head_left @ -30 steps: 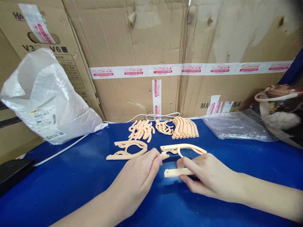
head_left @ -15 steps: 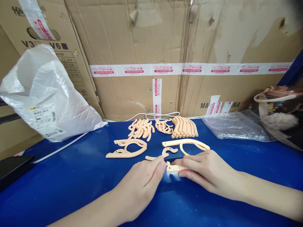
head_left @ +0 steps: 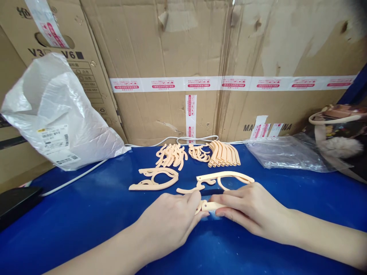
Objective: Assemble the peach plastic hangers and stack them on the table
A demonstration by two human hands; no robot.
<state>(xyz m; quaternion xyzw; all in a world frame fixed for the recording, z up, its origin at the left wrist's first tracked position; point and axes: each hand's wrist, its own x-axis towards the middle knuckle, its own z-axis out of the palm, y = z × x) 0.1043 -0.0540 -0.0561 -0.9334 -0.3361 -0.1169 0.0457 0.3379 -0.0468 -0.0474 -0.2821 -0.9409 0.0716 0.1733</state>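
My right hand (head_left: 255, 210) pinches a cream plastic arm (head_left: 211, 206) of a folding clothes hanger. Behind its fingers shows another curved hanger arm (head_left: 226, 175) with a ring; the joint is hidden. My left hand (head_left: 172, 217) is closed on a small cream end piece (head_left: 198, 207), mostly covered by its fingers, touching the arm's holed tip. Just beyond the hands a loose curved hook piece (head_left: 189, 190) lies on the table, partly under the upper arm. A folded hanger (head_left: 156, 186) rests left of it.
On the blue table (head_left: 94, 229), farther back, lie a pile of hook pieces (head_left: 172, 156), smaller curved pieces (head_left: 200, 153) and stacked hanger arms (head_left: 225, 153). A white bag (head_left: 57, 114) stands left, a clear plastic bag (head_left: 289, 154) lies right. Cardboard (head_left: 172, 114) walls the back.
My left hand has turned and its thumb has moved down, showing more of the end piece against the arm's tip. The upper hanger arm has shifted slightly downward over the loose hook piece.
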